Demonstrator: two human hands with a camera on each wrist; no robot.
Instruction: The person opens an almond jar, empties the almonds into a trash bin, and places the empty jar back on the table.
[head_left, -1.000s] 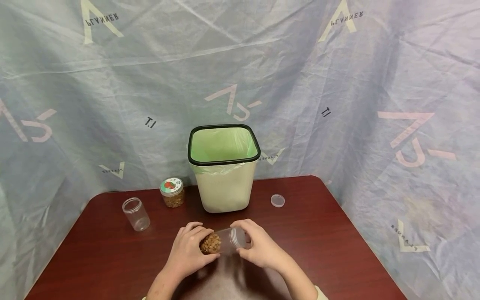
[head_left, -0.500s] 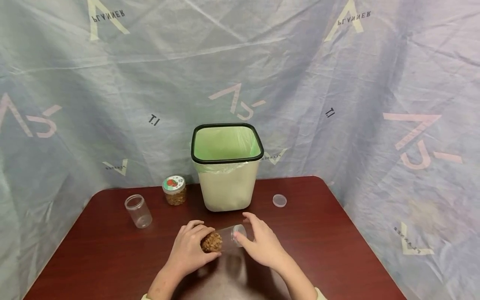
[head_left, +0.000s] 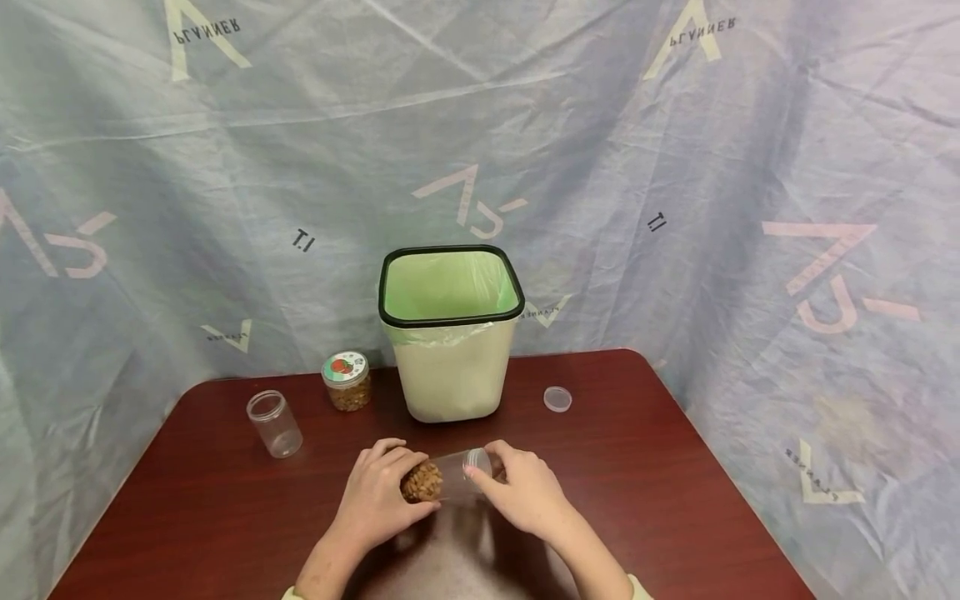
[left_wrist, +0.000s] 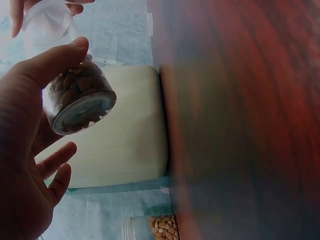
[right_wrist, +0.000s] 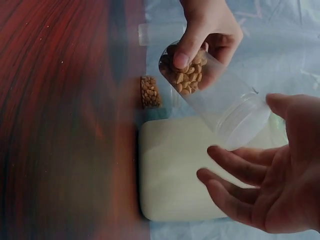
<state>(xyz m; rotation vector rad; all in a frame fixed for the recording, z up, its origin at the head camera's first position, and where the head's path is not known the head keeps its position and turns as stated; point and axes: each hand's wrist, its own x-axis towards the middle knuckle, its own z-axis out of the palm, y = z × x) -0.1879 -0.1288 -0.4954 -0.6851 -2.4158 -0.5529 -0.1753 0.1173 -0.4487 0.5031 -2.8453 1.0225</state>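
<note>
My left hand [head_left: 381, 487] grips the base end of a clear plastic jar [head_left: 453, 477], tilted on its side above the table. Brown kibble-like pieces [right_wrist: 189, 77] are gathered at that base end, partly behind my fingers. At the jar's other end, a translucent screw lid [right_wrist: 246, 124] covers the mouth. My right hand [head_left: 528, 492] has thumb and forefinger on opposite sides of this lid, its other fingers spread apart in the right wrist view. From the left wrist, the jar's round bottom [left_wrist: 86, 114] faces the camera, and little of the right hand shows.
A pale bin [head_left: 452, 375] with black rim and green liner stands behind my hands. Left of it are a jar of brown pieces with a printed lid [head_left: 347, 383] and an uncapped clear jar [head_left: 276, 427]. A loose clear lid [head_left: 557, 399] lies to the right.
The right forefinger lifted off the lid half a second ago and is back against it now. The left hand's grip on the jar stays the same.
</note>
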